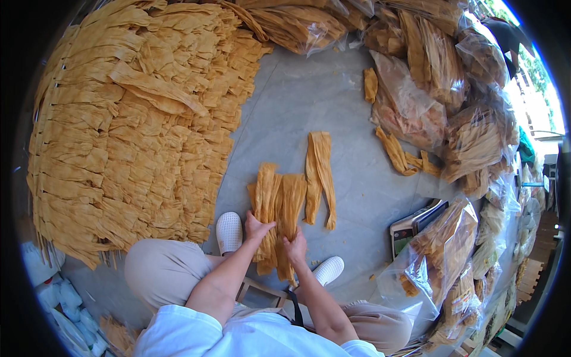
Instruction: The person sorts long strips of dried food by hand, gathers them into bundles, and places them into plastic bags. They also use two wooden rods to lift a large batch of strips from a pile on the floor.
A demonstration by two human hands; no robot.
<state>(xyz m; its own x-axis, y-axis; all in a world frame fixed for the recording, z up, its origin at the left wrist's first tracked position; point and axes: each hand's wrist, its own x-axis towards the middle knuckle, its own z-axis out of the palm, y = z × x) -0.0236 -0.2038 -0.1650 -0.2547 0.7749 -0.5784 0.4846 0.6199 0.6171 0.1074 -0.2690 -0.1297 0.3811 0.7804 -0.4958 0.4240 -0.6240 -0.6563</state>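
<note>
Head view looks down on a bunch of long, flat, wrinkled golden-yellow strips (290,202) between the person's white perforated shoes (229,233), over the smooth grey floor (285,95); whether all of it rests there is hard to tell. The left hand (257,227) is closed on the bunch's left edge, thumb across the front, fingers mostly hidden. The right hand (295,246) pinches the right edge, slightly nearer the body. One folded golden-yellow strip (321,172) lies just right of the bunch's far end. Far left spreads a broad layered pile of similar strips (131,137).

Handling looks best with a light, flat-fingered hold, since thin, creased material like this probably splits at its folds. The far ends stand uneven, so levelling them calls for small, matched movements of both hands, with the trailing near ends held clear of the shoes.
</note>
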